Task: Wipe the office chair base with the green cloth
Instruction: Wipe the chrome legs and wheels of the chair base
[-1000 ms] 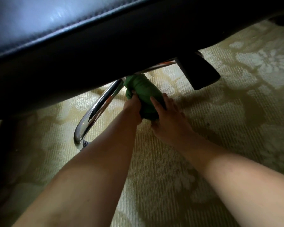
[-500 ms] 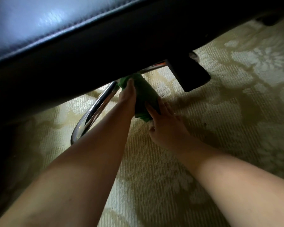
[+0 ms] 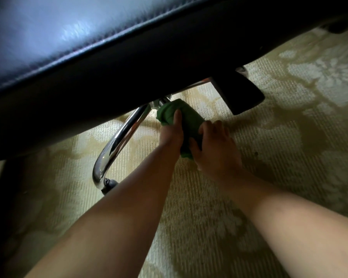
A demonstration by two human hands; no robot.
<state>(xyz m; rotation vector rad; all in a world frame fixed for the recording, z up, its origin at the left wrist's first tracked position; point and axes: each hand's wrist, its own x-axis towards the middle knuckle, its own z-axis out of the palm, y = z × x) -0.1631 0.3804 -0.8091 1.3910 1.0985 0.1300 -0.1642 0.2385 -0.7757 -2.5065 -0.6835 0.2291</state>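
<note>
A: Forearms nearest. Left hand (image 3: 172, 133) and right hand (image 3: 213, 143), fingers curled tight, clamp the green cloth (image 3: 189, 119) around a chrome base leg.

B: Cloth position?

A: Wrapped on that leg, just below the hub, under the black seat (image 3: 88, 57).

B: Progress?

A: Judged mid-task. Neighbouring chrome leg (image 3: 119, 141) and its caster (image 3: 109, 184) bare; other legs hidden, state unknown.
</note>
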